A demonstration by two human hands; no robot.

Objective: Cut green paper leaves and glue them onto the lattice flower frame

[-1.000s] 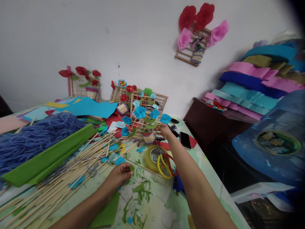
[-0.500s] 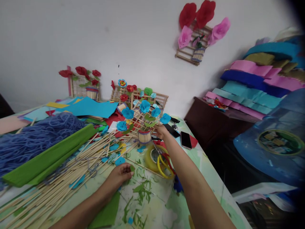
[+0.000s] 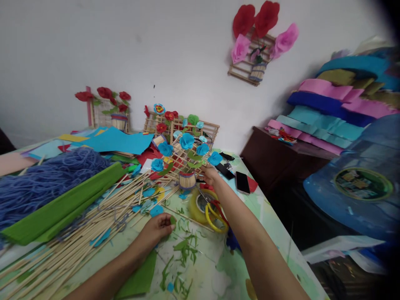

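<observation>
My left hand [image 3: 158, 227] rests low over the table, thumb and fingers pinched on a small green paper leaf [image 3: 173, 220]. Farther forward, my right hand [image 3: 209, 175] is closed at the lower right side of a bamboo-stick lattice [image 3: 178, 163]; its fingertips are partly hidden. That lattice bears blue paper flowers [image 3: 186, 141], green paper leaves [image 3: 194, 156] and a little stick pot [image 3: 187, 180]. Near my right forearm, scissors with yellow and red handles [image 3: 215, 216] lie against a roll of clear tape [image 3: 196, 210]. Green paper scraps [image 3: 187, 246] are scattered between my arms.
Bamboo sticks [image 3: 84, 237], folded green paper [image 3: 65, 204] and blue yarn [image 3: 53, 179] cover the left side. Phones [image 3: 242, 182] lie by the right edge. More flower lattices [image 3: 150, 123] lean at the wall. A large blue water bottle [image 3: 353, 179] stands at right.
The view has shifted slightly. The lattice with blue flowers and my right hand sit a little farther left. My left hand keeps its pinch on the leaf.
</observation>
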